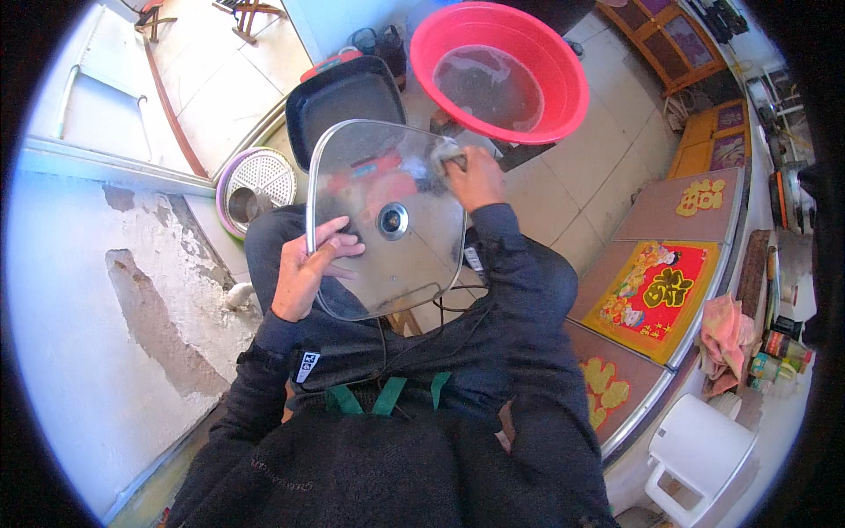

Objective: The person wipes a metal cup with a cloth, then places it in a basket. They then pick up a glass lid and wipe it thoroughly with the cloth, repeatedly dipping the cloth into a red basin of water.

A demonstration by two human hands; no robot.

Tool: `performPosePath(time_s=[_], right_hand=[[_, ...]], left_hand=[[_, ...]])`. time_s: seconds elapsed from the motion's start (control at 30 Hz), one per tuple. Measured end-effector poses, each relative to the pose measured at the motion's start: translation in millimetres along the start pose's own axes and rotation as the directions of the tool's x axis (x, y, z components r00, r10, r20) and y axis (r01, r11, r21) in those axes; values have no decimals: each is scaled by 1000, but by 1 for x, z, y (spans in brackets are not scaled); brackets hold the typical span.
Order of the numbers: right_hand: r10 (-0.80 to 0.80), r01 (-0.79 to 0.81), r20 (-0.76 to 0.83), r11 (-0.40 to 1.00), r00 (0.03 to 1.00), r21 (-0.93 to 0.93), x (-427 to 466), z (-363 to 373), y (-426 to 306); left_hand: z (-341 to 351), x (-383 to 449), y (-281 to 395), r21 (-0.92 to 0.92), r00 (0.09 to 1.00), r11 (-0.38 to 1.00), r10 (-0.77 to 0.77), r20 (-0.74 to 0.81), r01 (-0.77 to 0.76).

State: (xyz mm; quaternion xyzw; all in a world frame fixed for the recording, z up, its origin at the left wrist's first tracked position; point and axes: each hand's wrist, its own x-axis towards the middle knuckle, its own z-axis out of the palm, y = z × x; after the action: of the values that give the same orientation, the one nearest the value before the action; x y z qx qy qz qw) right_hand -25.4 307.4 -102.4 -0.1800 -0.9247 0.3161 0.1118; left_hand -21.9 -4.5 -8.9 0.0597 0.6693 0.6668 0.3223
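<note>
A square glass pan lid [416, 264] with rounded corners and a metal rim is held tilted above my lap. My left hand [307, 270] grips its left edge, with fingers spread over the glass. At the upper right corner my right hand [476, 178] presses a greyish scrubbing pad [447, 153] against the lid; whitish smears show on the glass there. A round metal fitting [393, 221] sits at the lid's middle. Behind the lid stands a dark square electric pan [346, 99], partly seen through the glass.
A red plastic basin [568, 86] with cloudy water stands ahead to the right. Left of my knee, a perforated steamer tray [274, 171] and a metal cup [245, 204] lie in a purple-and-green-rimmed basin. A peeling wall [165, 297] bounds the left; cabinets [686, 218] line the right, below a white pitcher [703, 449].
</note>
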Motion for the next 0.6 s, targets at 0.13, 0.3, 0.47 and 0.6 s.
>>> performPosePath(time_s=[0.13,0.3,0.47,0.6], right_hand=[[-159,193,177,961,971,-196,-57,-8,49],[-99,163,458,981,884,-104,-147,-7,0],[-219,123,372,957,902,264,-102,-8,-21],[-117,53,238,965,964,258,-101,9,-69]], left_hand=[[-8,2,-2,-23,1000,1000,-14,-2,14],[-15,15,0,-43,999,999,-27,-41,25],[-15,18,5,-74,997,997,25,-78,-31],[-9,26,12,-73,993,995,59,-106,-67]])
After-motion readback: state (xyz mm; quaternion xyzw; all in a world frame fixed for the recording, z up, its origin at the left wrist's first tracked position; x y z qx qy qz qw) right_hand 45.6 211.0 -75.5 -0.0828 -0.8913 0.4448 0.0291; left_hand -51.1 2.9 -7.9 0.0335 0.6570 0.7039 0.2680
